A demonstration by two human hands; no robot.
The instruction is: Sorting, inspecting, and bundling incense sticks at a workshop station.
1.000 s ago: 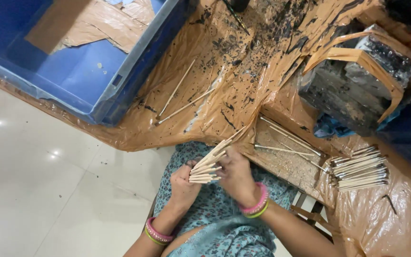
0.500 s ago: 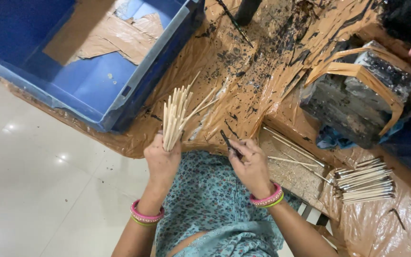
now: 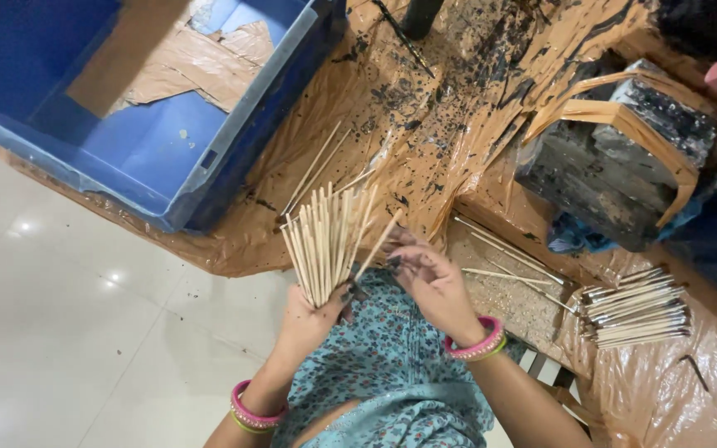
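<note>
A fanned bundle of thin wooden sticks (image 3: 325, 245) is being gripped by the left hand (image 3: 313, 311), its lower ends hidden; one stick (image 3: 378, 245) is being pinched by the right hand (image 3: 429, 278)

Upper left, a big blue plastic crate (image 3: 168, 158) with torn scraps of brown cardboard (image 3: 209, 62) lying inside. Under and beside it, a crinkled brown plastic sheet (image 3: 400, 124) spread over a pale tiled floor (image 3: 68, 332), spattered with black specks. On the right, a dark block (image 3: 599, 178) wrapped in a tan strap, possibly some kind of paste or clay, hard to tell. Low right, a neat pile of dark-tipped sticks (image 3: 636, 307) on the sheet. Near the top edge, a black post (image 3: 421, 17), cut off by the frame.
</note>
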